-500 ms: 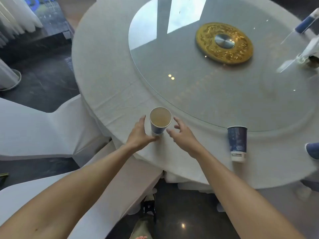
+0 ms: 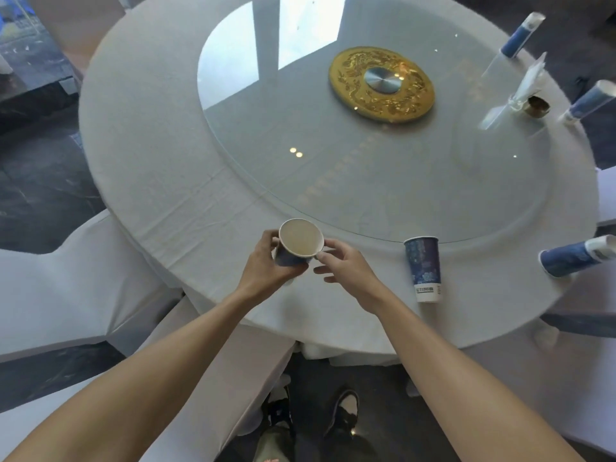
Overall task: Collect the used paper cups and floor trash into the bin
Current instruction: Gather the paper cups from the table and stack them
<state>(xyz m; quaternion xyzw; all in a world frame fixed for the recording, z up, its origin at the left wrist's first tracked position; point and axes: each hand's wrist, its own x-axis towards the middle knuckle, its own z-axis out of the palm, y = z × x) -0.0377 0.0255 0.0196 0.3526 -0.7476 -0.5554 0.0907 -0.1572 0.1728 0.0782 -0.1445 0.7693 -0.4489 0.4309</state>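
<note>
Item in hand: one paper cup (image 2: 297, 245), tilted, lifted just off the surface (image 2: 160, 168) near its front edge. My left hand (image 2: 271, 263) is clamped round its blue wall; my right hand (image 2: 346, 266) is loose, fingertips touching the rim, gripping nothing.

Outstanding: upright cup (image 2: 422, 268) to my right; a further cup (image 2: 575, 256) at the right edge; two more cups (image 2: 520, 36) on the far side. All are well apart from my hands.

Bin: not in view. Floor trash: none visible.

Progress, by my reckoning: early. Nothing binned that I can see, and several cups remain.
</note>
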